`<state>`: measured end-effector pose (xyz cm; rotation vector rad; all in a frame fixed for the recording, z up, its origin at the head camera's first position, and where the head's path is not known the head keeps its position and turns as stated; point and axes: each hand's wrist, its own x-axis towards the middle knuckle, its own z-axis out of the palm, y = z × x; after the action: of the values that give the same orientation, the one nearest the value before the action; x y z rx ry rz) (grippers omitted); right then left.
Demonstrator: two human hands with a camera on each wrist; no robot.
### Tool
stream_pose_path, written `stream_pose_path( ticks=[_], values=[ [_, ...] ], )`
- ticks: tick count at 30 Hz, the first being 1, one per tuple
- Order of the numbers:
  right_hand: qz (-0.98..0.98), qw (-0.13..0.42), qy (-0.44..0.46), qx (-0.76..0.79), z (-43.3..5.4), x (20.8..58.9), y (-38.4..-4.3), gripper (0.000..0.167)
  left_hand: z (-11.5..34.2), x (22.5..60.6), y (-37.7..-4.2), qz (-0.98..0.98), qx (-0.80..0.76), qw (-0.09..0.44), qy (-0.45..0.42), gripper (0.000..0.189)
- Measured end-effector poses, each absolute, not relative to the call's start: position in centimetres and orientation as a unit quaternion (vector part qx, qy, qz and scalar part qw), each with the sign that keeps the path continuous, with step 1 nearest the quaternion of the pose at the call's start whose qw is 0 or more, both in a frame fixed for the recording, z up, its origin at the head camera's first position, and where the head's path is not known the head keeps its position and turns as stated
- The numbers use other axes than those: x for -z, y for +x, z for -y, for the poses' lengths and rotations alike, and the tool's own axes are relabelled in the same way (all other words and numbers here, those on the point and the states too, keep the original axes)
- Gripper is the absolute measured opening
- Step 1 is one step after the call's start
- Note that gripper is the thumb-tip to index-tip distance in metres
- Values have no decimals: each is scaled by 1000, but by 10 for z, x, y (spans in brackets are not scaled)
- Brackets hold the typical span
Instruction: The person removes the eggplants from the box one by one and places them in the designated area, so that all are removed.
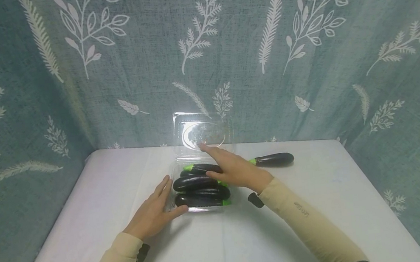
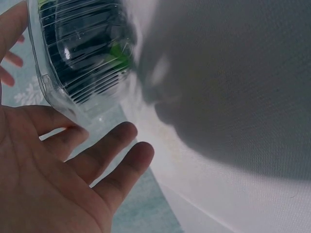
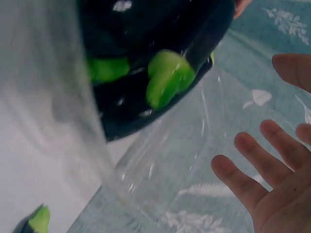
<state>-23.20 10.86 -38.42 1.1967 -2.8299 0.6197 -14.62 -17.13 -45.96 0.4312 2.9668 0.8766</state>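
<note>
A clear plastic clamshell box [image 1: 206,209] holds several dark eggplants [image 1: 195,183] with green stem ends. Its lid [image 1: 204,133] stands raised at the back. My left hand [image 1: 153,216] rests against the box's left side, thumb by the front corner and fingers extended. In the left wrist view, fingertips of that left hand [image 2: 58,165] lie along the ribbed box wall [image 2: 90,92]. Over the right part of the box is my right hand [image 1: 237,171], fingers straight and spread towards the lid. The right wrist view shows this right hand [image 3: 277,184] holding nothing, beside the transparent lid [image 3: 194,136].
One loose eggplant [image 1: 274,160] lies on the white tabletop [image 1: 222,249], right of the box. Green-blue curtains [image 1: 151,81] with pale leaf prints hang behind the table and along both sides.
</note>
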Motion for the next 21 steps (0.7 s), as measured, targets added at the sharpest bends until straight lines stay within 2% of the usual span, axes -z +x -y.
stream_pose_path(
  ticks=[21],
  values=[
    [893,-45,426,-138,-68,403,-227,67,172,460,-146,-950,-281,13,136,102]
  ],
)
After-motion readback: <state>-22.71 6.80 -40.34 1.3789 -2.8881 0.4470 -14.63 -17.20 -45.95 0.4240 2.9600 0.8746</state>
